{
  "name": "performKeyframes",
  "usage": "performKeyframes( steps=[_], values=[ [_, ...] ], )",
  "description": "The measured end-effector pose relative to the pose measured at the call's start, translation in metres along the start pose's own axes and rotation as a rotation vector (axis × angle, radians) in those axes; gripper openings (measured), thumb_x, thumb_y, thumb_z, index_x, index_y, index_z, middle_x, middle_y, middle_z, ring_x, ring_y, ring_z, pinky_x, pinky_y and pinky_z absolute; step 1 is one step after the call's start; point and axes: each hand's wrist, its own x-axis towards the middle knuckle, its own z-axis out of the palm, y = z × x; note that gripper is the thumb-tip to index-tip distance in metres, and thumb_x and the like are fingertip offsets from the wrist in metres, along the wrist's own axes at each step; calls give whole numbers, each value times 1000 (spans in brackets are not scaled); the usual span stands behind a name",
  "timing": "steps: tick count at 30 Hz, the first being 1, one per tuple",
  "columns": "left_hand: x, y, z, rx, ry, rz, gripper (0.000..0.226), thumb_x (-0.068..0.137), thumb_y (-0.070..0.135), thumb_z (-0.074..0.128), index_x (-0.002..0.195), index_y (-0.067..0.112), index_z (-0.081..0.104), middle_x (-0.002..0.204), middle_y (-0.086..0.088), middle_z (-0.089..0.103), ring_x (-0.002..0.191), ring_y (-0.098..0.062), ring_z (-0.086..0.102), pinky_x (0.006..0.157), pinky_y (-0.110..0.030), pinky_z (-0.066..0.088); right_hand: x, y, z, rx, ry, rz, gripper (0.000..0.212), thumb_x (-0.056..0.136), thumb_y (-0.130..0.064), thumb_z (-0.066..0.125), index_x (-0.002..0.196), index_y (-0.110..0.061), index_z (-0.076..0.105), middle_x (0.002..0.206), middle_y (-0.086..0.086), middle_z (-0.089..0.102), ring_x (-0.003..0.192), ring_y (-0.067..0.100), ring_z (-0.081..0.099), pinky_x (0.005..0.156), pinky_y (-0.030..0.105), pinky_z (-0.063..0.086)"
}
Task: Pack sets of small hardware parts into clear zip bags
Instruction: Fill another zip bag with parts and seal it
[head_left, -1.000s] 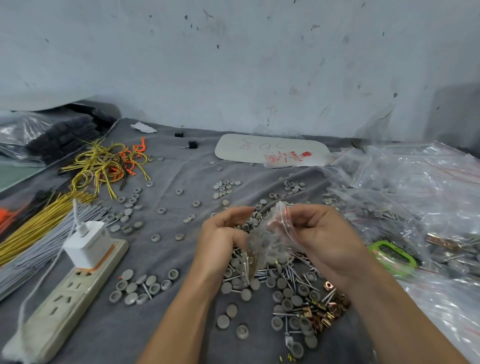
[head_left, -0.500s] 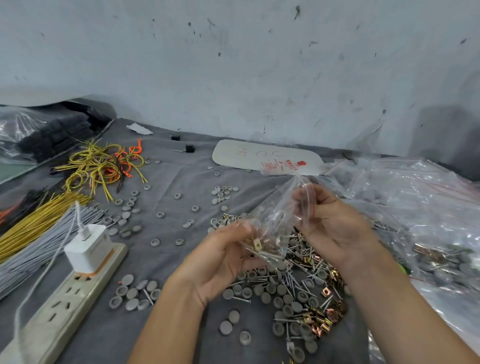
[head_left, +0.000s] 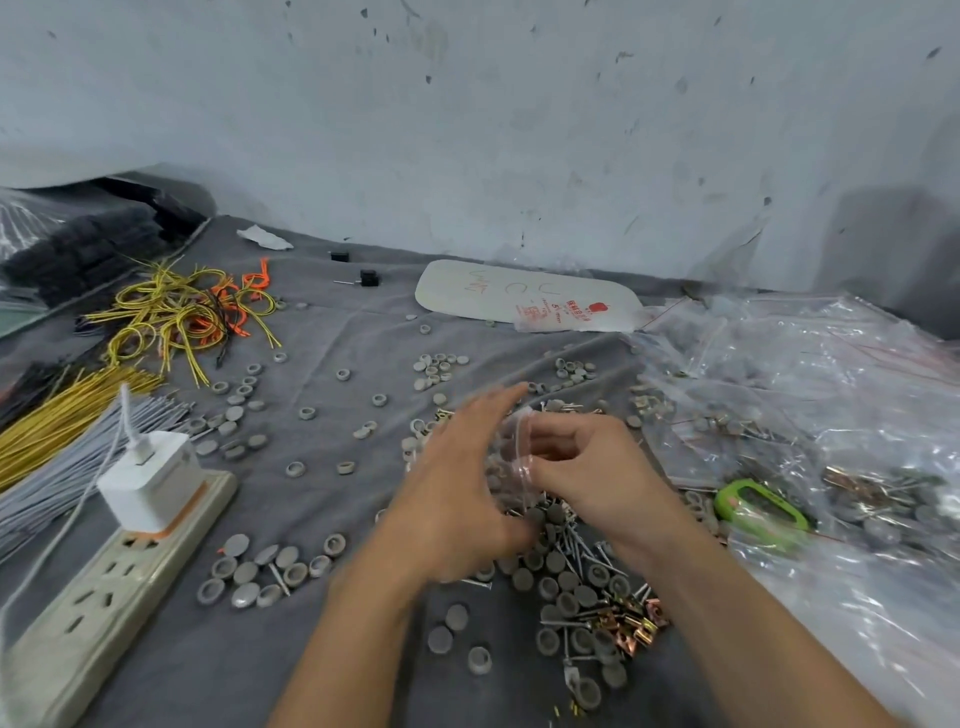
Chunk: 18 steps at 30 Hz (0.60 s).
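Diffuse, fairly bright light, faint shadows. Motion blur smears the left hand (head_left: 457, 499), the clear bags (head_left: 810, 395) glint, and wide-angle distortion bows the edges.

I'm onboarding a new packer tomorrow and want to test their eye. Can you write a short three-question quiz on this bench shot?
1. True or false: a white charger is plugged into the power strip.
2. What does the right hand pinch? A) a yellow wire B) a clear zip bag C) a nail
3. Fill in: the cloth is ____ in colour.
Key: 1 true; 2 B; 3 grey.
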Motion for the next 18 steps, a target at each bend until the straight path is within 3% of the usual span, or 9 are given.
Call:
performKeyframes(
  steps=[2, 5, 7, 9, 11, 15, 18],
  values=[
    [5, -2, 13, 93, 46, -11, 112, 66, 26, 82, 154, 55, 19, 139, 25, 51, 129, -2, 51, 109, -34, 46, -4, -2, -5, -2, -59, -13, 40, 85, 6, 71, 95, -31, 83, 97, -4, 80, 95, 10, 75, 80, 20, 57],
    [8, -6, 24, -77, 301, -101, 84, 76, 20, 79, 141, 54, 38, 103, 24, 65, 86, 7, 65, 68, -16, 50, -14, 5, -23, 39, 215, -2, 41, 86, 7, 70, 85, -32, 81, 92, -9, 80, 90, 3, 74, 81, 19, 54],
    [8, -9, 30, -126, 353, -144, 71, 74, 13, 81, 131, 44, 52, 97, 21, 66, 79, 12, 65, 55, -7, 45, -25, 12, -30, -255, 294, 6, 36, 86, -4, 77, 77, -39, 78, 82, -22, 76, 79, -5, 71, 70, 5, 49],
    [8, -10, 33, -107, 371, -97, 58, 74, 16, 83, 123, 36, 60, 99, 20, 66, 87, 14, 63, 61, -3, 45, -36, 20, -26, -597, 141, 44, 26, 84, -19, 80, 86, -45, 78, 76, -31, 69, 77, -6, 65, 65, -3, 40],
    [7, -8, 35, -39, 358, -45, 51, 72, 24, 81, 118, 37, 62, 100, 20, 67, 94, 6, 63, 74, -8, 47, -41, 27, -16, -806, 33, -18, 28, 83, -22, 78, 103, -41, 77, 82, -31, 58, 84, -3, 53, 72, 2, 34],
    [8, -6, 39, 96, 353, 47, 47, 70, 29, 75, 115, 37, 62, 102, 22, 64, 98, -2, 59, 86, -25, 47, -42, 27, -7, -912, 21, -138, 26, 81, -16, 72, 103, -31, 71, 92, -19, 51, 97, 13, 54, 82, 25, 38],
    [7, -6, 40, 120, 354, 54, 52, 69, 34, 67, 121, 41, 60, 108, 25, 62, 102, -2, 57, 89, -23, 44, -44, 26, -5, -936, 43, -95, 16, 88, -23, 66, 101, -27, 72, 97, -10, 63, 98, 18, 58, 85, 32, 45]
  ],
)
